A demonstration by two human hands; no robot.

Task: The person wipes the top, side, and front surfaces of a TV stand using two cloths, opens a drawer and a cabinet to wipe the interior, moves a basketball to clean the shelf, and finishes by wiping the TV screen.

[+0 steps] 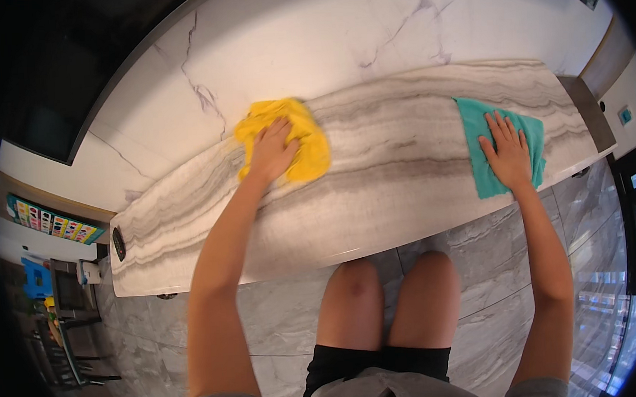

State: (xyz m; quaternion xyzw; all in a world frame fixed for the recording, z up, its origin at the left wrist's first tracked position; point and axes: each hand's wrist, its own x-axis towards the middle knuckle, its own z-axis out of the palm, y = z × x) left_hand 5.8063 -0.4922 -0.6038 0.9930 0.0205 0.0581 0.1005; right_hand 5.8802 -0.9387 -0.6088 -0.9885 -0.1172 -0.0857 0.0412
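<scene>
My left hand [273, 150] lies spread on a crumpled yellow cloth [308, 156], pressing it against the table top toward the back edge. The hand and cloth look slightly blurred. Farther right, my right hand [508, 152] rests flat, fingers apart, on a teal cloth [483, 172] spread near the table's front edge. Under both cloths is a long, low table [375, 195] with a glossy, grey-veined stone-look top.
A black remote control [119, 243] lies at the table's left end. Behind the table rises a white marble-look wall [288, 49] with a dark screen [46, 90] at upper left. My knees are close to the front edge, above grey floor tiles [288, 322].
</scene>
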